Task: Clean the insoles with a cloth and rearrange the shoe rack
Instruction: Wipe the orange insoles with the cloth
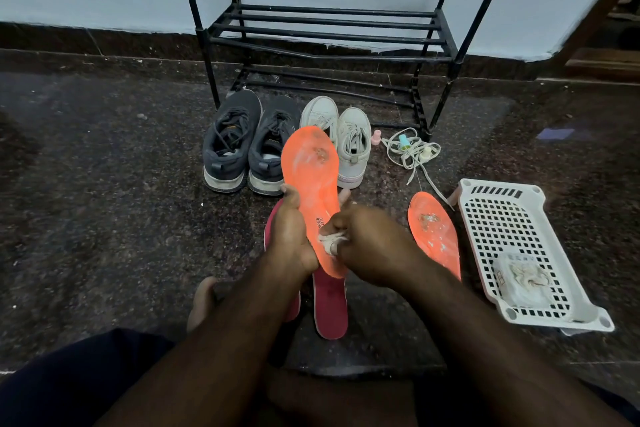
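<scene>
My left hand (290,232) grips an orange insole (311,177) by its heel end and holds it upright above the floor; the insole is stained near the toe. My right hand (367,239) pinches a small white cloth (330,242) against the insole's lower part. A second orange insole (433,232) lies on the floor to the right. Two pink insoles (330,305) lie under my hands. The black metal shoe rack (329,28) stands against the wall with bare shelves.
A dark grey pair of sneakers (242,146) and a white pair (346,139) stand before the rack. Loose laces and small bottles (412,149) lie to their right. A white plastic basket (519,253) with a cloth inside sits on the right. My foot (202,302) rests lower left.
</scene>
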Tool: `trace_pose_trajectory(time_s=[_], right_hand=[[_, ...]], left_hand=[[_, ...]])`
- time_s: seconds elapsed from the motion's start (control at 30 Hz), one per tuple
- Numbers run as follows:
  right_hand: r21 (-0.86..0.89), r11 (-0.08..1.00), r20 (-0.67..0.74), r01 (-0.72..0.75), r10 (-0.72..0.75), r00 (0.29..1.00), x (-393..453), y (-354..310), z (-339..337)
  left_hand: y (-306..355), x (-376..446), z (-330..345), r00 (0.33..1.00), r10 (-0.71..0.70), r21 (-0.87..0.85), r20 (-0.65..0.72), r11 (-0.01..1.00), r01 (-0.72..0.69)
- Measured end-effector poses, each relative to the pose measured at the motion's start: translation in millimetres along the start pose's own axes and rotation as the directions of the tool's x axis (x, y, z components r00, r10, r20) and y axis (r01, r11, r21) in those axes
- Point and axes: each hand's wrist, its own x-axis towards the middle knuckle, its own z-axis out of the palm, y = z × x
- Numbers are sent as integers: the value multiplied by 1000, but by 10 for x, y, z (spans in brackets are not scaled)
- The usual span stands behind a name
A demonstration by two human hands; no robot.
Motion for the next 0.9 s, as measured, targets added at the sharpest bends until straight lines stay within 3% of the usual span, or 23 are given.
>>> trace_pose_trajectory(time_s=[0.2,0.33,0.6,0.77,0.9], right_hand=[[206,977,57,-50,39,998,-43,29,-82],[90,996,-63,-6,11,998,-7,-28,-38],[105,993,178,49,-67,982,-21,100,-173],[286,955,-111,-81,117,987,83,240,-168],[50,996,-145,-79,85,986,153,237,-47]], left_hand=[[20,0,-7,1000,10,40,-11,999,-9],[-2,37,-21,1000,22,66,-22,998,-21],[-16,117,-102,1000,5,101,-10,995,-4],[-58,125,-76,997,26,33,68,999,-29],[-130,154,-104,998,54,85,36,995,-57]])
